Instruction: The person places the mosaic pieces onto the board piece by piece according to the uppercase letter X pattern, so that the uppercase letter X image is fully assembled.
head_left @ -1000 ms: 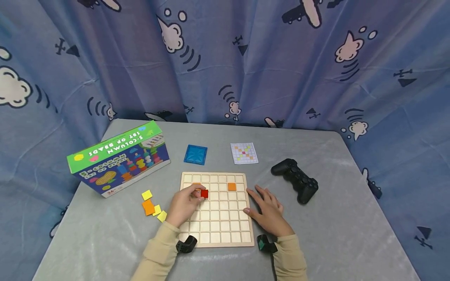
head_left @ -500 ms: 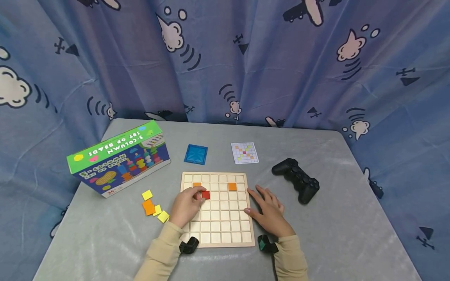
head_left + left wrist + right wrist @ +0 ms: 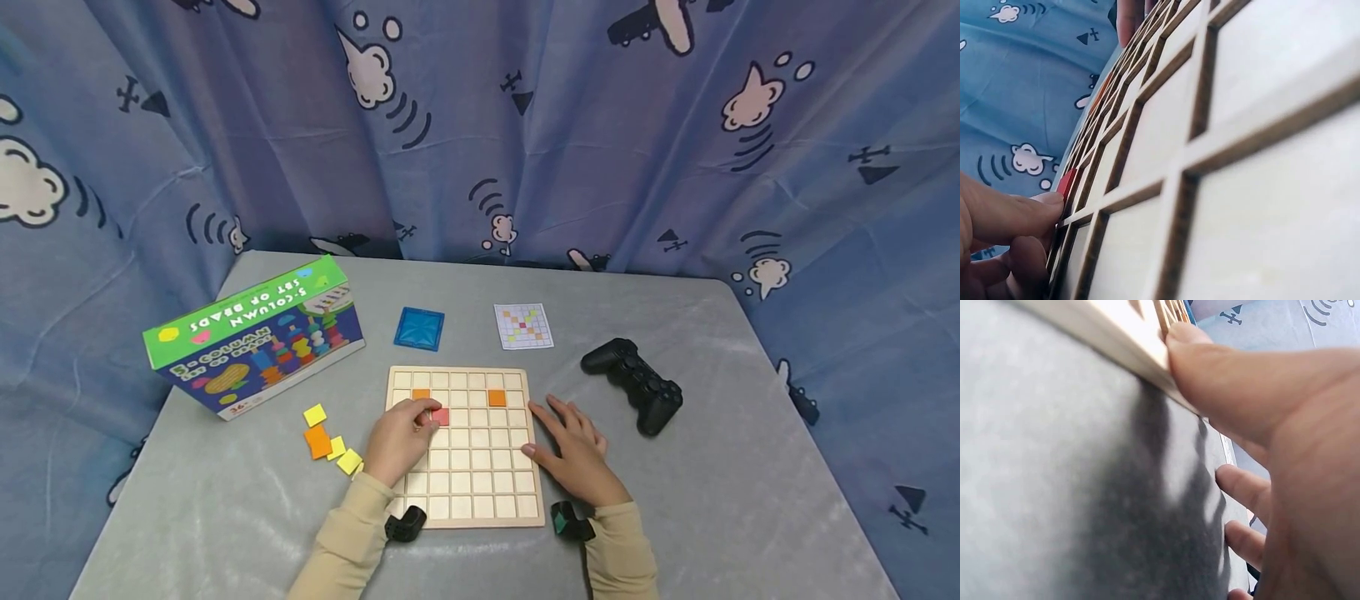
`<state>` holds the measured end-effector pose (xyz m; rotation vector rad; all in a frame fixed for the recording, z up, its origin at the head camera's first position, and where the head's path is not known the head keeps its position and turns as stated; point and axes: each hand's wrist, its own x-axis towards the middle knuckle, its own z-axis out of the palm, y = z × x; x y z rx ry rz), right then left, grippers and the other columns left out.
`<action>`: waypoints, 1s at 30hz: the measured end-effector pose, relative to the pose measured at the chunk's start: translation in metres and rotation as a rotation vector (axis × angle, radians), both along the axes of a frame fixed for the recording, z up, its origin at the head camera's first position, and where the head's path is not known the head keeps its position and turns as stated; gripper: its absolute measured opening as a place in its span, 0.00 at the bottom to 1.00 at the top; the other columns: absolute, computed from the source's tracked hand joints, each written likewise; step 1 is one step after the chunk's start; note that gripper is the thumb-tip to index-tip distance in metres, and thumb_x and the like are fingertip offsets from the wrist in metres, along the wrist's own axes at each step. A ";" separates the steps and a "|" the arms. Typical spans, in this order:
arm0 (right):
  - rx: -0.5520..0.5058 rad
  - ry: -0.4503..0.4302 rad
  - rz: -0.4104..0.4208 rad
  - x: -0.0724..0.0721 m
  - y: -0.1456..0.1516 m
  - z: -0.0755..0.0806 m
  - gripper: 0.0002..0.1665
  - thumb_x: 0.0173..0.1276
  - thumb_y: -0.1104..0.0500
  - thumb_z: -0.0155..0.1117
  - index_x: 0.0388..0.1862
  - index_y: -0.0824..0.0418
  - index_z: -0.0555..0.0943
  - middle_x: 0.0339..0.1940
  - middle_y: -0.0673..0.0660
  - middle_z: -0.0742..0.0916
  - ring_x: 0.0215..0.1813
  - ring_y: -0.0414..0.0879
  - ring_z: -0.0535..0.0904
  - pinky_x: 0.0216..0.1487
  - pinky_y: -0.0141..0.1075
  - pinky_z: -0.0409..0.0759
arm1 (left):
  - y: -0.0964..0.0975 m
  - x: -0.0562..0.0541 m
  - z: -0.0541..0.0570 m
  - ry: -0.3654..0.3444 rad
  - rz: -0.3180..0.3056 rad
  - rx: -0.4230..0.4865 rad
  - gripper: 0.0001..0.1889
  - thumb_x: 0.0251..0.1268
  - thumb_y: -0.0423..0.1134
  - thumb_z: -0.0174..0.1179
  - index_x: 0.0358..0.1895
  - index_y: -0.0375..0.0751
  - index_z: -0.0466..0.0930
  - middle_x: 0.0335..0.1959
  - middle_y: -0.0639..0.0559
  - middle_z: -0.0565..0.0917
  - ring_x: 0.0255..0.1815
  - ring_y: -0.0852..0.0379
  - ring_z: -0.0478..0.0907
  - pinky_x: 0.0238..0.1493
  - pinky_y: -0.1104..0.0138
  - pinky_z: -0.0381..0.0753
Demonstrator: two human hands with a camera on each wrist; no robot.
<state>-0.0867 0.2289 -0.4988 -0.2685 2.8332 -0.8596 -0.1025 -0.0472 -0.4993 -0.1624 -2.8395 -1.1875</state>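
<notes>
My left hand is over the upper left part of a wooden grid board and pinches a small red square tile between thumb and fingers. In the left wrist view the red tile stands slightly proud of the grid ribs, tilted at the fingertips. Two orange tiles sit in the board's second row: the left orange tile is just beyond my left fingers, and the right orange tile is farther right. My right hand rests with spread fingers at the board's right edge, its thumb touching the rim.
Loose yellow tiles and an orange tile lie left of the board. Beyond it are a blue square tray and a coloured pattern card. A toy box stands at left, a black game controller at right.
My left hand has shifted slightly right and nearer with the red tile, whose top now looks lighter and flatter in the head view. The right hand keeps its place at the board's edge.
</notes>
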 end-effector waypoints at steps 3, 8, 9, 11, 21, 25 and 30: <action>-0.007 -0.001 0.007 0.000 0.000 0.000 0.41 0.64 0.41 0.63 0.74 0.44 0.62 0.77 0.59 0.58 0.75 0.65 0.45 0.58 0.64 0.45 | 0.000 0.000 0.000 -0.005 0.002 -0.003 0.11 0.58 0.32 0.66 0.45 0.43 0.85 0.24 0.58 0.74 0.25 0.61 0.69 0.29 0.69 0.68; -0.001 0.008 0.012 -0.001 0.001 0.000 0.41 0.64 0.42 0.63 0.74 0.44 0.62 0.77 0.59 0.58 0.75 0.65 0.45 0.57 0.64 0.46 | 0.000 0.000 -0.002 0.002 0.006 -0.010 0.12 0.58 0.32 0.66 0.46 0.43 0.84 0.24 0.58 0.75 0.26 0.61 0.69 0.29 0.69 0.68; 0.000 0.007 0.012 -0.001 0.001 0.000 0.40 0.64 0.41 0.63 0.74 0.44 0.62 0.77 0.59 0.58 0.75 0.65 0.45 0.57 0.64 0.46 | 0.000 0.000 -0.002 0.004 0.007 -0.008 0.12 0.58 0.32 0.66 0.46 0.42 0.84 0.24 0.58 0.75 0.26 0.61 0.69 0.29 0.69 0.68; 0.006 0.003 0.011 -0.001 0.000 0.000 0.40 0.65 0.41 0.63 0.74 0.43 0.61 0.77 0.59 0.58 0.75 0.65 0.45 0.57 0.64 0.46 | -0.001 0.000 -0.002 0.006 0.008 -0.005 0.13 0.58 0.32 0.66 0.47 0.42 0.84 0.25 0.58 0.75 0.26 0.61 0.69 0.29 0.69 0.68; 0.015 -0.004 -0.006 -0.001 -0.001 0.004 0.40 0.65 0.40 0.62 0.74 0.44 0.61 0.77 0.59 0.58 0.75 0.66 0.45 0.57 0.64 0.47 | -0.001 0.003 -0.002 0.037 0.009 0.008 0.11 0.59 0.33 0.65 0.45 0.42 0.84 0.26 0.58 0.75 0.24 0.62 0.68 0.27 0.71 0.67; 0.019 -0.009 -0.004 -0.001 -0.001 0.003 0.40 0.65 0.40 0.62 0.74 0.44 0.61 0.77 0.59 0.58 0.75 0.65 0.45 0.57 0.64 0.47 | -0.001 0.003 -0.003 0.053 0.011 0.002 0.10 0.59 0.34 0.65 0.45 0.42 0.84 0.25 0.59 0.75 0.24 0.63 0.67 0.26 0.71 0.66; 0.014 -0.006 -0.001 -0.001 -0.001 0.002 0.40 0.65 0.42 0.63 0.74 0.44 0.62 0.77 0.59 0.58 0.75 0.66 0.45 0.58 0.64 0.47 | -0.003 0.005 -0.002 0.032 0.009 0.064 0.10 0.61 0.34 0.64 0.46 0.43 0.84 0.26 0.58 0.75 0.25 0.63 0.67 0.27 0.71 0.67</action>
